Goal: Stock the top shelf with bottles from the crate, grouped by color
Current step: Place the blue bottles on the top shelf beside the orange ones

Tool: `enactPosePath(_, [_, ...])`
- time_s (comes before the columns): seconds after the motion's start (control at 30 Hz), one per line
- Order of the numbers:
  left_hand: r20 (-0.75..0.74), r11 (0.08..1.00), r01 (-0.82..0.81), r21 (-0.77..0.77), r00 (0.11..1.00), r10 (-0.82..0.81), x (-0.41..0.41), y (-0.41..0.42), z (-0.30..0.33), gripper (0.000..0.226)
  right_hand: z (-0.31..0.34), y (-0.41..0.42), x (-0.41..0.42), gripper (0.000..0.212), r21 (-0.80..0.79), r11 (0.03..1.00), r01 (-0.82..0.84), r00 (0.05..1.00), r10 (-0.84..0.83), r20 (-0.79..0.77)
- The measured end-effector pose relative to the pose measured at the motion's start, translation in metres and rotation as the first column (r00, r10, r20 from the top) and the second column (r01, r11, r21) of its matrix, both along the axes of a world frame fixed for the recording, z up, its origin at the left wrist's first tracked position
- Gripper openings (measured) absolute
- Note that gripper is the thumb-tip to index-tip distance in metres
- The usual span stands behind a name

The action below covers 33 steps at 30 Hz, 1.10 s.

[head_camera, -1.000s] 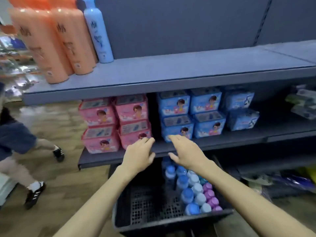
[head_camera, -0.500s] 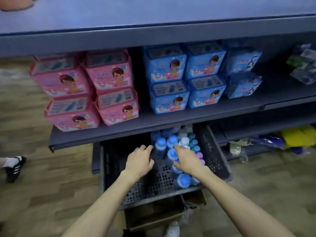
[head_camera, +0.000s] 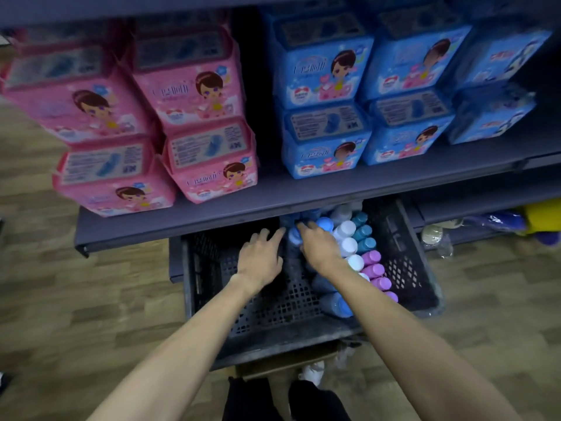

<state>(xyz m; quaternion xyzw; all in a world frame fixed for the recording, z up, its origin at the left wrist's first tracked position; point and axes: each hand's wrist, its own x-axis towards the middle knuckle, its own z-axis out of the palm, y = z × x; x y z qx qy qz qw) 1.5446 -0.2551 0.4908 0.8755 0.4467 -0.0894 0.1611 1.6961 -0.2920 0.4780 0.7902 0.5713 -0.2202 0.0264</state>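
A black plastic crate [head_camera: 419,268] stands on the floor, partly under the lower shelf. Bottles stand in rows in its right half: blue caps [head_camera: 324,223], white caps [head_camera: 346,229], teal caps [head_camera: 362,232] and purple caps [head_camera: 372,270]. One blue-capped bottle [head_camera: 337,305] sits at the crate's near side. My left hand [head_camera: 261,253] reaches into the crate, its fingers stretched toward a blue-capped bottle [head_camera: 293,235]. My right hand [head_camera: 318,247] lies over the blue bottles, fingertips touching that same one. The top shelf is out of view.
Pink packs [head_camera: 194,95] and blue packs [head_camera: 324,77] fill the grey middle shelf [head_camera: 273,202] above the crate. A cardboard box [head_camera: 288,360] sits under the crate. My feet [head_camera: 309,372] are near it. Bagged goods [head_camera: 437,235] lie low at the right. Wood floor spreads left.
The view has tilted down from the top shelf to the crate. Both hands have dropped from shelf height into the crate, reaching the far blue-capped bottles.
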Motion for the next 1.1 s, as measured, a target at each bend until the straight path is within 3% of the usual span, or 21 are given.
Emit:
enactPosePath(0.3, [0.06, 1.0, -0.013, -0.003, 0.998, 0.013, 0.023, 0.032, -0.034, 0.071, -0.01, -0.014, -0.013, 0.039, 0.041, 0.998, 0.049, 0.995, -0.052, 0.085])
enactPosePath(0.6, [0.281, 0.994, -0.03, -0.109, 0.958, 0.059, 0.046, 0.067, -0.075, 0.016, -0.024, -0.017, -0.012, 0.043, 0.078, 0.99, 0.115, 0.99, -0.12, 0.067])
enactPosePath(0.7, [0.327, 0.997, -0.002, -0.072, 0.945, 0.026, 0.042, 0.054, -0.068, 0.013, -0.026, -0.016, -0.013, 0.041, 0.102, 0.987, 0.126, 0.99, -0.131, 0.047])
enactPosePath(0.77, [0.329, 0.991, -0.032, -0.133, 0.941, 0.074, 0.033, 0.042, -0.068, 0.023, -0.028, -0.016, -0.013, 0.04, 0.117, 0.986, 0.117, 0.99, -0.125, 0.063])
enactPosePath(0.87, [0.338, 0.99, -0.103, -0.098, 0.932, 0.131, 0.011, 0.03, -0.071, 0.039, -0.026, -0.013, -0.013, 0.037, 0.128, 0.985, 0.114, 0.99, -0.124, 0.07])
enactPosePath(1.1, [0.244, 0.996, -0.079, -0.053, 0.966, 0.089, -0.033, 0.006, -0.059, 0.054, -0.013, 0.001, -0.018, 0.034, 0.109, 0.986, 0.128, 0.99, -0.133, 0.04])
